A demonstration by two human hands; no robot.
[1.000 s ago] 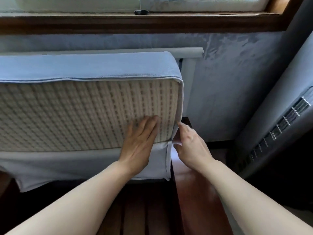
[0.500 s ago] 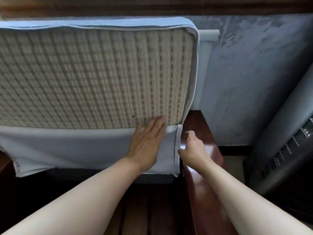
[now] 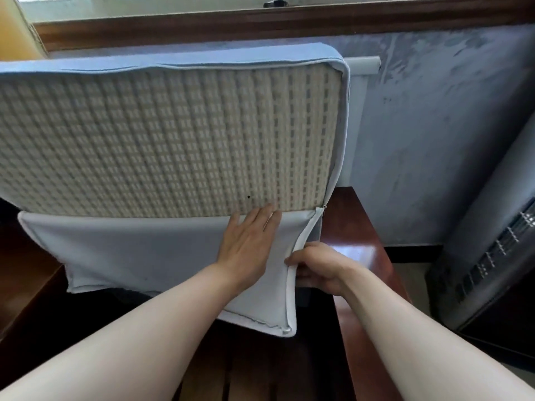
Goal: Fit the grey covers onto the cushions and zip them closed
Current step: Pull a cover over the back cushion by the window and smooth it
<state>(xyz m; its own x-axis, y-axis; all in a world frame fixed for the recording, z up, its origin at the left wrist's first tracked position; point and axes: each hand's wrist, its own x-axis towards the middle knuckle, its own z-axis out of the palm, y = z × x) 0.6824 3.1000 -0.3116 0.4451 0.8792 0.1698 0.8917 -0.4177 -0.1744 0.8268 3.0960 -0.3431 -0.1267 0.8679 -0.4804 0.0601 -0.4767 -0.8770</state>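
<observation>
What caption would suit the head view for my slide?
Left hand presses flat on the grey cover below the exposed cushion; right hand grips the cover's open edge.

both hands reach forward: left hand (image 3: 249,244) flat, right hand (image 3: 315,266) curled, pinching.

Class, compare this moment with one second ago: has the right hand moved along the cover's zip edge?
Yes. The right hand has dropped from the zip pull at the cushion corner and now pinches the grey cover edge lower down.

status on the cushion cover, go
Left hand flat on cover flap. Right hand pinching flap's edge. Cushion mostly bare, zip open. No obstruction seen.
</observation>
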